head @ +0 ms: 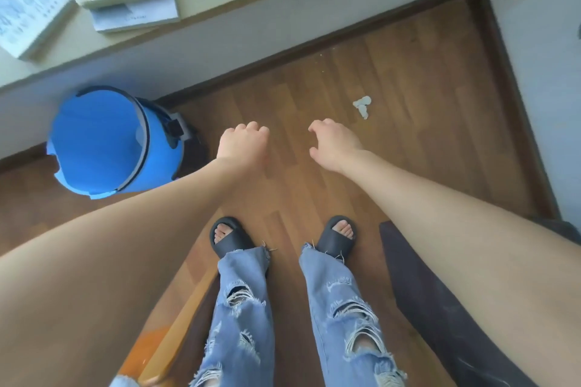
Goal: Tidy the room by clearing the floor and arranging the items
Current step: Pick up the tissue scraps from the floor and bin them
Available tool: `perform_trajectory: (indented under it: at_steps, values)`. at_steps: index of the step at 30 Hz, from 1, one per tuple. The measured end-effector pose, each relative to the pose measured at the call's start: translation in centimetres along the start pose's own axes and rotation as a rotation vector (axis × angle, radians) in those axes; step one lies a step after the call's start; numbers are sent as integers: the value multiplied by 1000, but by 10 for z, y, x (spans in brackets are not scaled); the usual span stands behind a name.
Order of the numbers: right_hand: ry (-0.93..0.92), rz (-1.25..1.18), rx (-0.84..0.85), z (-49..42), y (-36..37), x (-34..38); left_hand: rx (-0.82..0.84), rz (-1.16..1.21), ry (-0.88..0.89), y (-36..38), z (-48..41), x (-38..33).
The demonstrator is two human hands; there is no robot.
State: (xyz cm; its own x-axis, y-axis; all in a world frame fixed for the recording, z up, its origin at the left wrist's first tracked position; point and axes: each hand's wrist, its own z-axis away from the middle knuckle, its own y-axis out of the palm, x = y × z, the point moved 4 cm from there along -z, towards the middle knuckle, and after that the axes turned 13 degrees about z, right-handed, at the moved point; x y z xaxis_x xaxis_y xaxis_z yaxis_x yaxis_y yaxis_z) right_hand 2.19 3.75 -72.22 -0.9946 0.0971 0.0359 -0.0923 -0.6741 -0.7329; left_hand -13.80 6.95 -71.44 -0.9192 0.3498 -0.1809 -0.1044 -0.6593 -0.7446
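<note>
Crumpled scrap (pixel 362 106) at one o'clock from the loose, empty right grip (pixel 333 144) looks light, soft, pinchable anywhere. Left grip (pixel 243 144) curled; contents cannot be told.

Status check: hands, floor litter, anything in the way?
Left hand curled, nothing visible in it; right hand loose, empty. White scrap on floor beyond right hand, untouched. Blue bin off left. Bare floor between hand and scrap.

Left hand (pixel 243 143) fisted, right hand (pixel 334 143) loose, scrap (pixel 362 105) nearby.
</note>
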Motion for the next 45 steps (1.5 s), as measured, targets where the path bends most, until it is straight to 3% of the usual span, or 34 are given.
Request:
perform_trajectory:
  at_steps: [10, 19, 36, 45]
  values:
    - [174, -204, 34, 24, 20, -142, 12, -53, 102, -5, -46, -125]
    - [222, -154, 44, 22, 35, -236, 41, -56, 141, 3, -94, -190]
    - [275, -175, 110, -87, 45, -262, 186, -150, 215, 14, -208, -181]
    - [192, -154, 63, -174, 85, -273, 184, -116, 82, 54, -284, -171]
